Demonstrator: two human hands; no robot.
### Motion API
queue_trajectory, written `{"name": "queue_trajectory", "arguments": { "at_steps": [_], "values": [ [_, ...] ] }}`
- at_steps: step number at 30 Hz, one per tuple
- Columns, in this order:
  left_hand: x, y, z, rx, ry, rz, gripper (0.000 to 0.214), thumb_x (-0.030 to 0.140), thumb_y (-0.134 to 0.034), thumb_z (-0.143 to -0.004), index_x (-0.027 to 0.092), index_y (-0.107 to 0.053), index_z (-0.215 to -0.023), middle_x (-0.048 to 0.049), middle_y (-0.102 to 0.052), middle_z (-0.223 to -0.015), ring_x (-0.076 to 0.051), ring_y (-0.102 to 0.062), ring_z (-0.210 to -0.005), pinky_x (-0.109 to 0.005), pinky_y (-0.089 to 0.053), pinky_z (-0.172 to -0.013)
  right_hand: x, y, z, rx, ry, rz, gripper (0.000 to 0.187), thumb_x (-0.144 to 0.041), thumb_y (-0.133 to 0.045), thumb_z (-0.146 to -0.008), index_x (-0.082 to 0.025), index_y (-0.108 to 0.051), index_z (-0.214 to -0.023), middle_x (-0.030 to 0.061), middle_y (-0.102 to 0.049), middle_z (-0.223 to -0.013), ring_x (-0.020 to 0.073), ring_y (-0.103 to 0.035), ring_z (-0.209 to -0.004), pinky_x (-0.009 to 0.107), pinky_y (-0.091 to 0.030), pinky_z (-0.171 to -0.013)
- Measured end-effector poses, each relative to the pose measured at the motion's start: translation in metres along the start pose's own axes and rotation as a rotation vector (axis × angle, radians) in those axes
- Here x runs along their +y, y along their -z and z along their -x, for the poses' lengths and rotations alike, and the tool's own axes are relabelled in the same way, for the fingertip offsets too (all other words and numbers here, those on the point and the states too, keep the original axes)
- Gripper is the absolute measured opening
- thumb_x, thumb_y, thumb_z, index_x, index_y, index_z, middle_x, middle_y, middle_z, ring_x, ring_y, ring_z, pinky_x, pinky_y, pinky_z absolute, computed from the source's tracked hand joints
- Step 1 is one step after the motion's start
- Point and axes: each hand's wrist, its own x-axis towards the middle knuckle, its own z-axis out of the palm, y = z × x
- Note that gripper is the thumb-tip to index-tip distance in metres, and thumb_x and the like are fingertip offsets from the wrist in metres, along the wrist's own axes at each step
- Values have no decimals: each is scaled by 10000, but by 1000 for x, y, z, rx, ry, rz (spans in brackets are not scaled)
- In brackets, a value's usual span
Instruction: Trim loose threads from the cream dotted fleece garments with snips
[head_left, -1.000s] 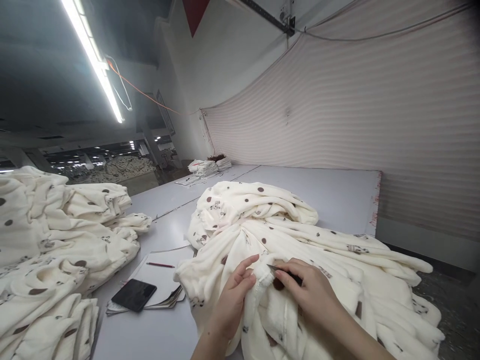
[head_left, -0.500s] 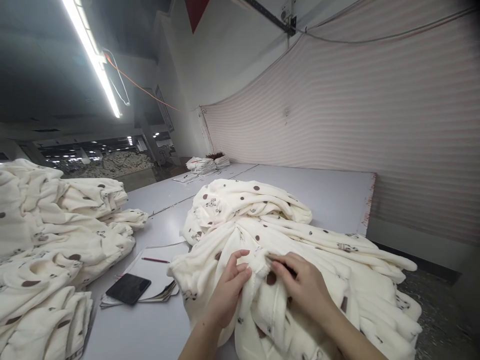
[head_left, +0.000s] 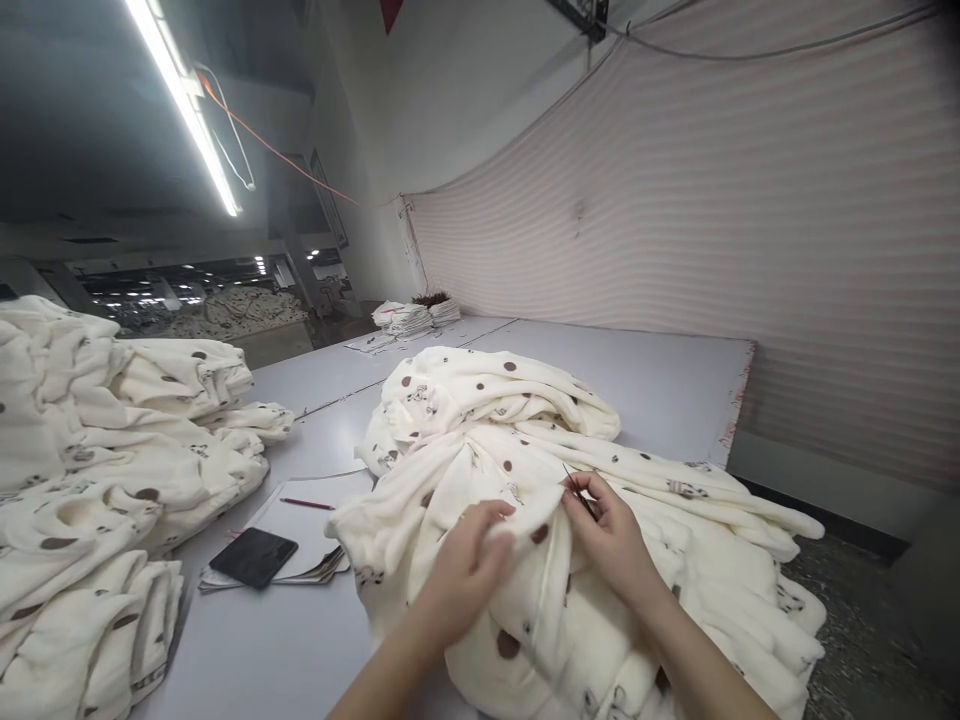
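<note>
A cream fleece garment [head_left: 525, 430] with brown dots lies heaped on the grey table [head_left: 660, 380] in front of me. My left hand [head_left: 465, 575] is closed, pinching a fold of this fleece near its front edge. My right hand [head_left: 611, 535] is closed too, gripping the same fold from the right, with a thin dark pointed tool [head_left: 576, 485] sticking up between its fingers. The two hands are close together, with the bunched cloth raised between them.
A second pile of the same dotted fleece [head_left: 105, 450] fills the left side. A black phone [head_left: 253, 557] lies on an open notebook [head_left: 307, 525] with a red pen [head_left: 306, 503] beside the garment. Folded stacks [head_left: 412, 318] sit at the far end. The table's right edge [head_left: 739, 400] drops off.
Both hands gathered and lifted the fold of fleece; my right hand rose and moved slightly right, and the thin tool now points upward. The view tipped down a little.
</note>
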Motion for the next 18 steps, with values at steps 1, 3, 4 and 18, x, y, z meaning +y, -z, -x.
{"name": "queue_trajectory", "arguments": {
  "at_steps": [1, 3, 4, 18],
  "values": [
    [-3, -10, 4, 59, -114, -96, 216, 213, -500, -844, 243, -517, -1057, -39, -556, -983, -202, -514, -930, -332, -421, -813, -1, 1, 3, -2, 22, 12, 126, -334, -459, -884, -221, -514, -870, 5, -558, -850, 156, -541, -730, 257, -420, -641],
    [-14, -24, 10, 246, -320, -239, 239, 62, -474, -785, 214, -490, -970, -35, -521, -875, -185, -503, -814, -305, -433, -708, -2, 4, 12, -38, 91, 105, 72, -257, -452, -869, -225, -517, -860, 14, -556, -881, 167, -540, -773, 271, -414, -670],
    [-20, -28, 12, 344, -399, -282, 265, 6, -439, -758, 209, -468, -925, -27, -491, -828, -175, -484, -763, -292, -428, -663, -3, 6, 16, -76, 124, 171, 68, -218, -454, -853, -225, -522, -848, 17, -556, -896, 174, -537, -799, 280, -409, -691],
    [-21, 64, -15, 415, 176, 948, 120, 302, -550, -725, 209, -477, -706, -21, -621, -726, -207, -596, -719, -353, -483, -699, 13, 40, 36, -89, -248, -64, 218, -417, -554, -809, -202, -588, -803, 17, -604, -814, 193, -564, -806, 279, -431, -716]
  ]
}}
